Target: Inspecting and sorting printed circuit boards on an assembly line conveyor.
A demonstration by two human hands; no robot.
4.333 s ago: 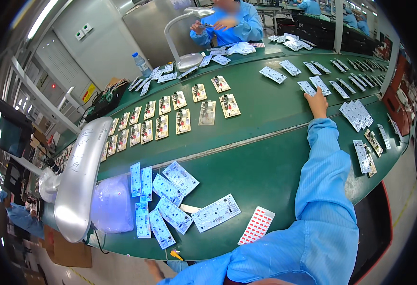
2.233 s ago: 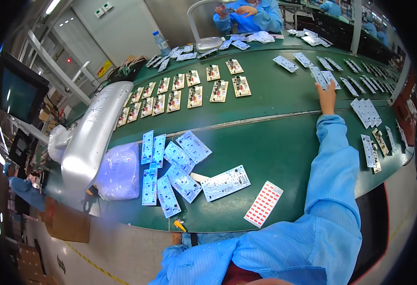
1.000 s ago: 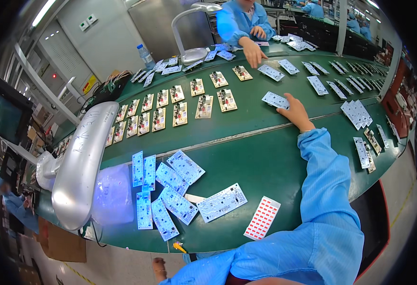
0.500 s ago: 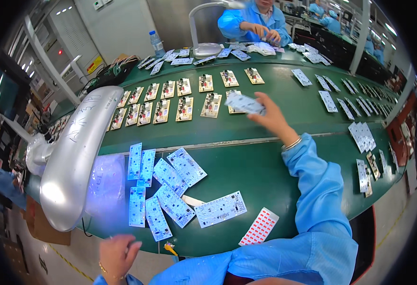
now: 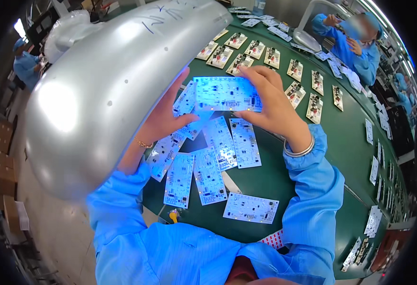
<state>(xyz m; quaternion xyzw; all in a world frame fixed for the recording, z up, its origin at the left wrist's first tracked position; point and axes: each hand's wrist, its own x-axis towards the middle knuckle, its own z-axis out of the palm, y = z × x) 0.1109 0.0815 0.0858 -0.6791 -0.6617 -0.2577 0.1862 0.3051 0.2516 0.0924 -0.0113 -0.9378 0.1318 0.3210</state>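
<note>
Both hands up at upper centre of frame, holding one white rectangular circuit board (image 5: 227, 93) lit blue, flat side to camera, long edge horizontal. Left hand (image 5: 163, 121) grip closed on board's left edge, thumb up along it; thin gold bracelet (image 5: 143, 143) on wrist. Right hand (image 5: 272, 107) grip closed on right edge, fingers curled over top corner; silver bangle (image 5: 299, 151) on wrist. Both arms in light-blue smock sleeves (image 5: 313, 190).

Board held above green bench (image 5: 270, 175), not touching it, just under edge of large silver lamp hood (image 5: 108, 85) filling upper left.

Below board, centre frame: loose fan of similar white boards (image 5: 208, 161) lying flat on bench, some overlapping. One more white board (image 5: 251, 208) apart, lower centre. Red-and-white dotted sheet (image 5: 275, 237) partly hidden by sleeve, bottom centre. Small yellow item (image 5: 173, 216) at bench's near edge, too small to tell.

Upper right: rows of small populated boards (image 5: 270, 57) on bench, spaced apart. Another person in blue smock (image 5: 355, 42) at far end. No containers visible.
</note>
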